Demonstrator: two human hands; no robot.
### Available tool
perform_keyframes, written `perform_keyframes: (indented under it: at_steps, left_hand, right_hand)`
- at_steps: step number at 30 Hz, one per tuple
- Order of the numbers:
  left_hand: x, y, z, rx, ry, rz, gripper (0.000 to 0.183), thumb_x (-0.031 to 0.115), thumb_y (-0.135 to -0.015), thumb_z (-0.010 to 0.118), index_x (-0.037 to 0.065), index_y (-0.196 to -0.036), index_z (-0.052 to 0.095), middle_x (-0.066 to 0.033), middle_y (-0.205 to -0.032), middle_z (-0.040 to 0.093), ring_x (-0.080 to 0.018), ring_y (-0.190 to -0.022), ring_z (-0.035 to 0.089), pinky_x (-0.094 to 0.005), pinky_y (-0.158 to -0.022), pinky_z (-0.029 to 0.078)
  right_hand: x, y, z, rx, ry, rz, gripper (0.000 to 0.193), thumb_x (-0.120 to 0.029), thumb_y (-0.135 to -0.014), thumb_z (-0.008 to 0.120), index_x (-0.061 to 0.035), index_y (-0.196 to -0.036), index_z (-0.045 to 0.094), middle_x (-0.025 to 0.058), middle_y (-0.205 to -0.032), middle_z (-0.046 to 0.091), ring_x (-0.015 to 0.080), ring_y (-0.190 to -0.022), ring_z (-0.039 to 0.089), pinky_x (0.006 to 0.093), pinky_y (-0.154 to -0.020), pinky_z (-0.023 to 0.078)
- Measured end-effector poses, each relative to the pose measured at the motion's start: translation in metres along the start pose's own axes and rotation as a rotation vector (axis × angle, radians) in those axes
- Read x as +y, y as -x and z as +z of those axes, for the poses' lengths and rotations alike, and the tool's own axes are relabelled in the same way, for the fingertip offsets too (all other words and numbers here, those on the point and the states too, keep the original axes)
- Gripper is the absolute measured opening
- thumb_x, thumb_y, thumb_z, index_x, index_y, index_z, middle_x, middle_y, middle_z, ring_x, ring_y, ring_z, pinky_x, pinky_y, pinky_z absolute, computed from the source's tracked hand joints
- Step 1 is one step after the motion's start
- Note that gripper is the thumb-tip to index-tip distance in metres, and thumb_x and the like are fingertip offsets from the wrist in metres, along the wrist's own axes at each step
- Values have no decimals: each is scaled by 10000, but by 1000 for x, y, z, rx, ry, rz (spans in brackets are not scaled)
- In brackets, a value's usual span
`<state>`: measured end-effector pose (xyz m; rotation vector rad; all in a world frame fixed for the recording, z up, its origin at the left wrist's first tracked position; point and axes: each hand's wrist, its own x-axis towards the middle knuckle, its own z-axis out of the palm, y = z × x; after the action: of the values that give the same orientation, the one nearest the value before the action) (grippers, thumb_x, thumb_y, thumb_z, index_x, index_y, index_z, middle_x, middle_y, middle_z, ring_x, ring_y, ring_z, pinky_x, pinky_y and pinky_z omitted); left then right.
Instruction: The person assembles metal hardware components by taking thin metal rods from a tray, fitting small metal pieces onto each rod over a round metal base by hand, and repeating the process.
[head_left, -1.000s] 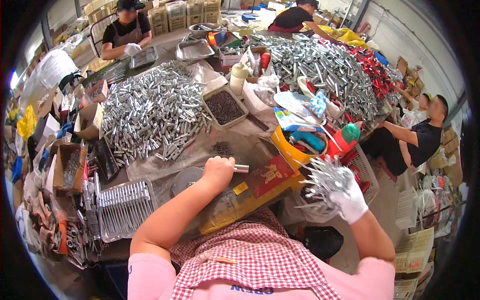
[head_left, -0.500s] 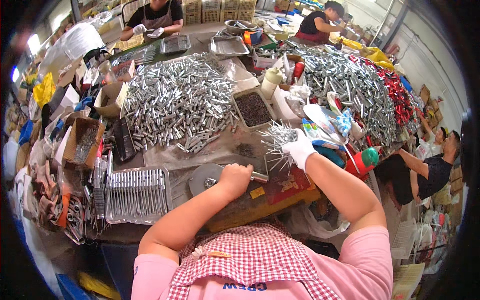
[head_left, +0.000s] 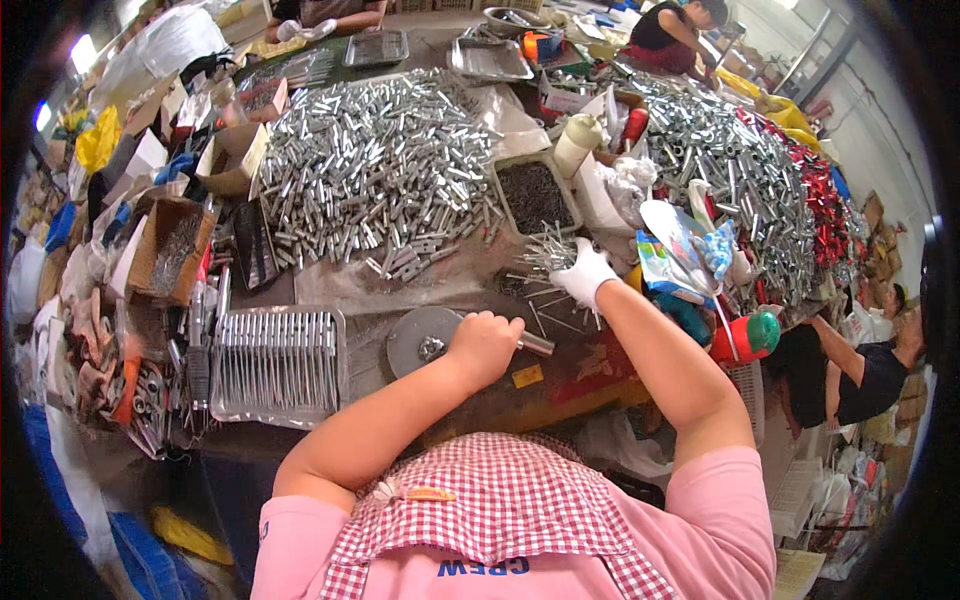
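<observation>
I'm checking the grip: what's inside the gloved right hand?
The right hand holds a bunch of thin silvery rods, splaying leftward; the glove covers the gripped stretch, which can't be seen.

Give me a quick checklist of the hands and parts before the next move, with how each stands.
Left hand gripping the tube: ok.
Right hand gloved: ok.
Left hand gloved: not ok, bare.
Rods at the right hand in a neat bundle: not ok, they splay out.
Every rod clear of the table: cannot tell.
Pieces in the tray lined up: ok.
</observation>
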<state>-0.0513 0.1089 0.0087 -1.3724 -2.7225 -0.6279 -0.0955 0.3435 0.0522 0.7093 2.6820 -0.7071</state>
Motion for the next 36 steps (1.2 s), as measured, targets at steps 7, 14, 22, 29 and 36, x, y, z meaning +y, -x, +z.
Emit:
perform_keyframes:
  at_steps: [7,14,22,29,36]
  left_hand:
    - [16,45,-49,23,245,-286,275,148,-864,631,33,-1106,569,-172,-940,651,-393,-925,613,-479,-808,490]
    - [3,110,-67,273,382,-421,184,98,-868,629,8,-1011,554,-189,-926,616,-405,-910,585,-485,-801,464]
    - [9,119,-64,452,378,-448,137,74,-841,674,6,-943,614,-150,-878,626,-355,-821,587,-428,-742,476]
    - [2,118,-57,474,377,-407,143,90,-836,698,16,-951,657,-130,-888,644,-339,-842,608,-426,-739,492]
    - [-3,123,-54,498,406,-365,166,66,-817,709,15,-960,644,-130,-899,644,-339,-845,604,-426,-737,495]
  right_hand:
    - [2,47,-8,241,-53,-337,785,-243,-814,695,-90,-1491,329,329,-1521,248,502,-1314,418,464,-1097,394]
    - [4,94,37,236,113,-687,185,-208,-810,690,-88,-950,670,147,-912,649,346,-864,640,438,-753,516]
    - [-19,59,52,290,258,-679,141,-230,-821,674,-91,-844,670,135,-826,645,341,-794,649,446,-718,527]
    - [-45,29,42,494,543,-1001,125,-148,-783,589,-106,-782,707,87,-964,609,290,-969,551,429,-821,441]
    - [-15,12,30,478,533,-946,97,-160,-743,626,-119,-691,697,73,-837,625,298,-878,581,432,-751,482]
